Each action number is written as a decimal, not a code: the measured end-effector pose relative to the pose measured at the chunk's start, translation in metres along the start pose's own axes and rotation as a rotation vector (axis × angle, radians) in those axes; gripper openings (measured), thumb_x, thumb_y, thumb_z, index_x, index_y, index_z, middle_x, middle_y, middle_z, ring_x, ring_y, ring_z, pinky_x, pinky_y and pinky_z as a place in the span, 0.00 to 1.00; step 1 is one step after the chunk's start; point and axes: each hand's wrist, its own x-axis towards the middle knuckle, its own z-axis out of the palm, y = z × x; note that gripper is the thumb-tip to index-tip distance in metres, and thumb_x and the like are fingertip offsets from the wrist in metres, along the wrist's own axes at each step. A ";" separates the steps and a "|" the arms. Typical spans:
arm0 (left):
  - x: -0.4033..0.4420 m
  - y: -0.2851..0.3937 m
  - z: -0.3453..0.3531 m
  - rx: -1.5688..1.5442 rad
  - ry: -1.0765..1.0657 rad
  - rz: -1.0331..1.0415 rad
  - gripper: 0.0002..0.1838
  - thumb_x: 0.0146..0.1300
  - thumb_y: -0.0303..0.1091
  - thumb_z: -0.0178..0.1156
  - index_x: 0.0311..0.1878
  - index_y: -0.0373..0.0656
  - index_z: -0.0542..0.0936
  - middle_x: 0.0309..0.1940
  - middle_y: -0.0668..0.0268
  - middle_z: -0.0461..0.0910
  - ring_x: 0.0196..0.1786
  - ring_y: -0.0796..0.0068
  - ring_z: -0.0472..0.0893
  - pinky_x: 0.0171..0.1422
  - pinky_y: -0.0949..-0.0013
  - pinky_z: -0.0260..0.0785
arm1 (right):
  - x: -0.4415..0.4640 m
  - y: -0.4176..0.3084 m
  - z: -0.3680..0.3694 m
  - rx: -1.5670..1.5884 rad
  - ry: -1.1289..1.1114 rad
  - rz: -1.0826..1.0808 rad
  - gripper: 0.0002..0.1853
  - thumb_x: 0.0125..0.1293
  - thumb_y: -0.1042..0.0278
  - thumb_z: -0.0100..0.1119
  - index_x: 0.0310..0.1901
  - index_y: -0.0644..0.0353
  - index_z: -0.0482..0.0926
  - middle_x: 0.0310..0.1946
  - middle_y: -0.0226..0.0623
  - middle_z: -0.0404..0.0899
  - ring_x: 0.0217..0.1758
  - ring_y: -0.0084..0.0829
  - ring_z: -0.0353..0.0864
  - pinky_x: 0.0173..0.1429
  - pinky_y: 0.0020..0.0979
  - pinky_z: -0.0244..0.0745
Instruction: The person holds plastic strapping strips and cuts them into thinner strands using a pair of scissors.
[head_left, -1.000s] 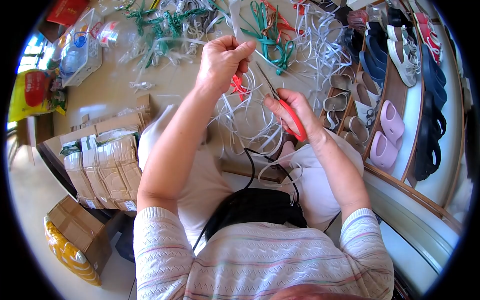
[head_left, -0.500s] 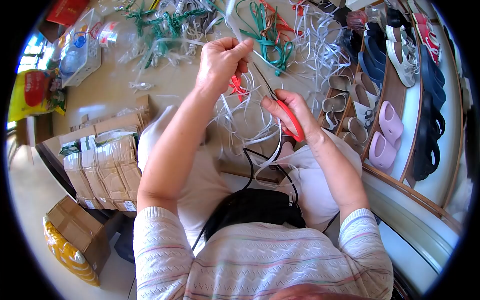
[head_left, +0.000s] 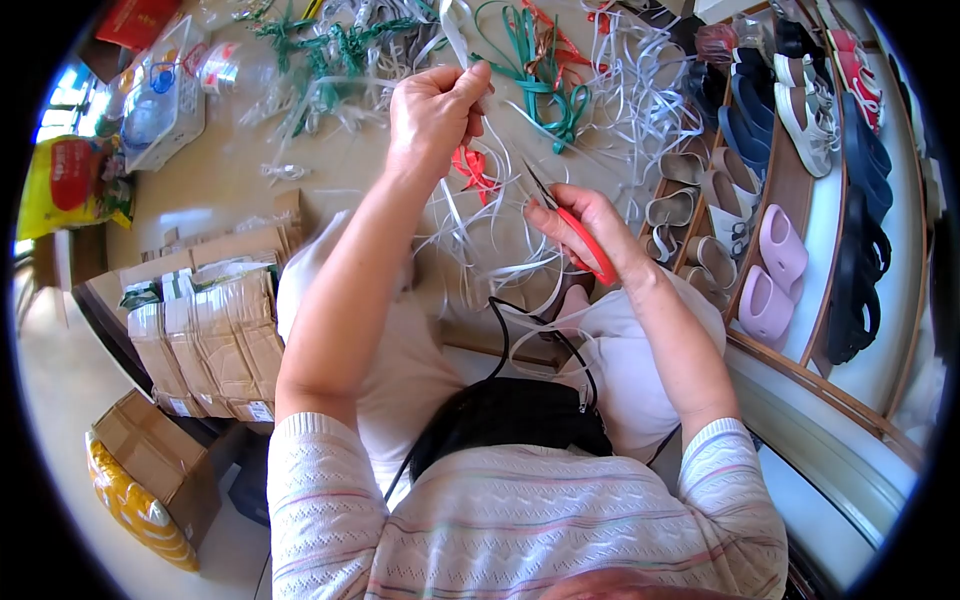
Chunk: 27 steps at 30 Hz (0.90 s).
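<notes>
- Pinching a white plastic strap [head_left: 453, 30] between thumb and fingers of the left hand [head_left: 437, 112], closed and raised at upper middle, with the strap running upward out of the grip.
- Gripping red-handled scissors [head_left: 602, 260] in the right hand [head_left: 575, 222], with fingers closed around the handles.
- Aiming the scissor blades [head_left: 540, 185] up and leftward, near the left hand but apart from it; cannot tell how far parted.
- Strewn below and between both hands: loose white strands [head_left: 470, 240], plus a knotted red strap [head_left: 472, 170] just beside the left wrist.
- Spread farther out over the tan floor [head_left: 240, 150]: a bundle of green straps [head_left: 525, 50] at the middle, a white strap tangle [head_left: 650, 100] to its right, and green netting-like strands [head_left: 325, 50] to its left.
- Resting on the lap: a black bag [head_left: 510, 415].
- Lined up at right: a wooden shoe rack [head_left: 812, 372] with pink clogs [head_left: 768, 305] and white sneakers [head_left: 803, 125].
- Stacked at left: folded cardboard [head_left: 220, 335], below a white plastic basket [head_left: 170, 145].
</notes>
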 end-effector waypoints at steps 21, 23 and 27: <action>-0.015 -0.005 0.016 0.093 -0.001 -0.001 0.15 0.58 0.41 0.60 0.26 0.36 0.79 0.12 0.71 0.70 0.14 0.86 0.66 0.17 0.80 0.56 | 0.005 0.004 -0.004 0.171 -0.034 0.037 0.08 0.63 0.63 0.54 0.32 0.58 0.73 0.17 0.20 0.65 0.17 0.10 0.62 0.18 0.14 0.54; -0.018 -0.005 0.018 0.095 -0.008 -0.004 0.15 0.58 0.41 0.60 0.26 0.36 0.79 0.12 0.72 0.69 0.14 0.86 0.65 0.17 0.80 0.55 | 0.006 0.008 -0.003 0.211 -0.019 0.046 0.06 0.63 0.66 0.53 0.32 0.59 0.73 0.18 0.21 0.66 0.17 0.10 0.62 0.19 0.13 0.54; -0.014 -0.009 0.016 0.163 0.020 0.028 0.15 0.58 0.40 0.60 0.28 0.35 0.79 0.11 0.71 0.69 0.14 0.86 0.65 0.18 0.80 0.55 | 0.004 0.000 0.003 0.130 0.030 0.005 0.05 0.63 0.70 0.50 0.33 0.61 0.73 0.19 0.21 0.66 0.17 0.10 0.62 0.19 0.13 0.55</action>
